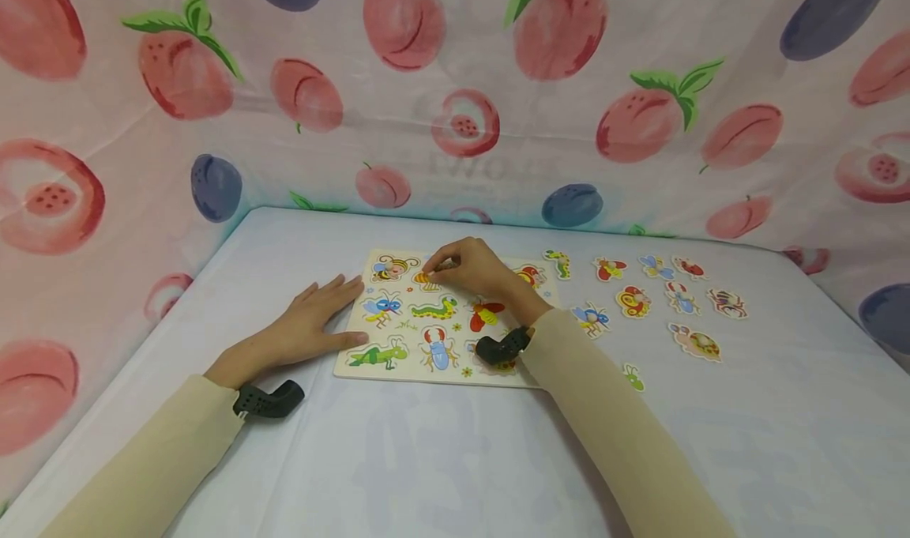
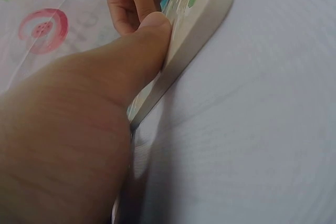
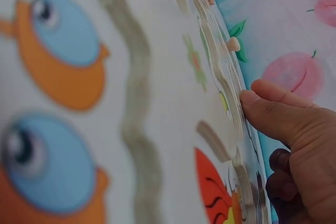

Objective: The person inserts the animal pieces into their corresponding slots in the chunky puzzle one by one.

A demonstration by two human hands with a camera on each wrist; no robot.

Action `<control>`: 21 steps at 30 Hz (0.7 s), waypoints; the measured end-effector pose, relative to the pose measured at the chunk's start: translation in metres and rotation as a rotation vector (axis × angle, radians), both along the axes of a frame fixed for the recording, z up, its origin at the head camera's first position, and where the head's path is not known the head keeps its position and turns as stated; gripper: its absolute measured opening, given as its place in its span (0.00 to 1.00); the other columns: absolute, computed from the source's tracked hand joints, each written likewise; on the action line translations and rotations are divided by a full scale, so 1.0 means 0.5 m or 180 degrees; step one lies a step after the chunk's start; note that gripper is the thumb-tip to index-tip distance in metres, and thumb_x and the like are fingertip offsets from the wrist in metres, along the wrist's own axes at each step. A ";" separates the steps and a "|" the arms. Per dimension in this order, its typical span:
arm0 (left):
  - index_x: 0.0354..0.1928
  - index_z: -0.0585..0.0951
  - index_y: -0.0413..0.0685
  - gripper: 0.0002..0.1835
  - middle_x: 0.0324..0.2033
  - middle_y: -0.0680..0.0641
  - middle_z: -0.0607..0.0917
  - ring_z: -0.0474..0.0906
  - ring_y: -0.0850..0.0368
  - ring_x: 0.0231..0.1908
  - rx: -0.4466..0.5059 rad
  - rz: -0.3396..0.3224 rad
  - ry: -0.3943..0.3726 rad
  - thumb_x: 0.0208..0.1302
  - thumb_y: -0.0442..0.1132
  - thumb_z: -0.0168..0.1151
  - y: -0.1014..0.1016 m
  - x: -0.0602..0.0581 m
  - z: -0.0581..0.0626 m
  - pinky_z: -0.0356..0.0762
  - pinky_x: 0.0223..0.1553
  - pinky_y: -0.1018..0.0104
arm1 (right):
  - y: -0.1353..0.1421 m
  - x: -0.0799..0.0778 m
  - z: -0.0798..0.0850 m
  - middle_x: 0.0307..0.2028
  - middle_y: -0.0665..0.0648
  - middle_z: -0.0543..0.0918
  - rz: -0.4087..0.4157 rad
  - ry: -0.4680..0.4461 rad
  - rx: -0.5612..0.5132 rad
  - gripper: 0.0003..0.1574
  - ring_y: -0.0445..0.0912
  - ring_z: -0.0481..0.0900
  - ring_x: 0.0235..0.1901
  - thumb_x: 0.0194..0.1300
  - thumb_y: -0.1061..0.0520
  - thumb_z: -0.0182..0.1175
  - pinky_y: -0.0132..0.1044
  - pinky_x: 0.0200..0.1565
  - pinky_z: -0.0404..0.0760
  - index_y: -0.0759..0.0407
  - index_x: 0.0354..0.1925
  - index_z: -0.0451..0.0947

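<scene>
A wooden insect puzzle board [image 1: 419, 378] lies flat on the table. At its upper middle my right hand [image 1: 472, 268] pinches an orange striped insect puzzle piece [image 1: 425, 280] between thumb and fingers, low over the board; the fingers partly hide the piece. The right wrist view has the thumb and fingers of this hand [image 3: 294, 129] close to the board's surface. My left hand [image 1: 313, 322] rests flat at the board's left edge, fingers spread. Its thumb lies on the board's rim, and the left wrist view shows this thumb [image 2: 152, 40] up close.
Several loose insect pieces lie right of the board, among them a caterpillar [image 1: 558, 264], a mosquito [image 1: 592, 317], a stag beetle [image 1: 682, 298], a spider [image 1: 727, 303] and a snail [image 1: 695, 342]. A green grasshopper piece [image 1: 633, 378] is partly covered by the right sleeve. Fruit-patterned cloth [image 1: 462, 48] hangs behind.
</scene>
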State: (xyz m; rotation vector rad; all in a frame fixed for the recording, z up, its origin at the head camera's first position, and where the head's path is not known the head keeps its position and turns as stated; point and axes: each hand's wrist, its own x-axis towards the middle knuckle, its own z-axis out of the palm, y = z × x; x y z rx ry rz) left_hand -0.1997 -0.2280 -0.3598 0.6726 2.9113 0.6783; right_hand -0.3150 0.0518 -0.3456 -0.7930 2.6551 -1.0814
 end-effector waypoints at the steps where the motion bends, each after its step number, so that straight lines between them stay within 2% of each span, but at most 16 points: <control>1: 0.73 0.55 0.39 0.49 0.73 0.42 0.54 0.40 0.43 0.72 0.0004 0.0002 -0.0001 0.59 0.63 0.60 0.000 0.000 0.000 0.32 0.69 0.44 | -0.001 0.000 0.000 0.44 0.42 0.82 -0.0007 0.0007 0.0003 0.04 0.40 0.73 0.49 0.61 0.51 0.67 0.39 0.52 0.73 0.39 0.36 0.87; 5: 0.73 0.56 0.39 0.49 0.72 0.42 0.54 0.40 0.43 0.72 0.0016 0.0004 0.0001 0.59 0.63 0.61 -0.002 0.001 0.001 0.32 0.69 0.44 | -0.003 0.000 -0.001 0.45 0.42 0.81 -0.0021 0.0010 -0.0011 0.05 0.40 0.72 0.51 0.61 0.51 0.67 0.40 0.54 0.72 0.39 0.35 0.87; 15: 0.73 0.56 0.40 0.50 0.73 0.42 0.54 0.40 0.44 0.72 0.0018 0.0019 -0.0011 0.59 0.64 0.60 -0.003 0.000 0.002 0.32 0.69 0.45 | -0.001 -0.001 -0.001 0.44 0.43 0.81 -0.0021 -0.0037 0.0038 0.05 0.46 0.71 0.39 0.61 0.51 0.67 0.38 0.40 0.74 0.38 0.36 0.86; 21: 0.73 0.55 0.40 0.50 0.73 0.42 0.54 0.40 0.43 0.72 0.0034 0.0020 -0.0015 0.59 0.65 0.59 -0.004 0.001 0.001 0.32 0.69 0.45 | -0.001 -0.001 -0.001 0.44 0.42 0.81 0.0034 0.0012 -0.0035 0.06 0.44 0.72 0.41 0.61 0.51 0.67 0.37 0.44 0.74 0.39 0.38 0.86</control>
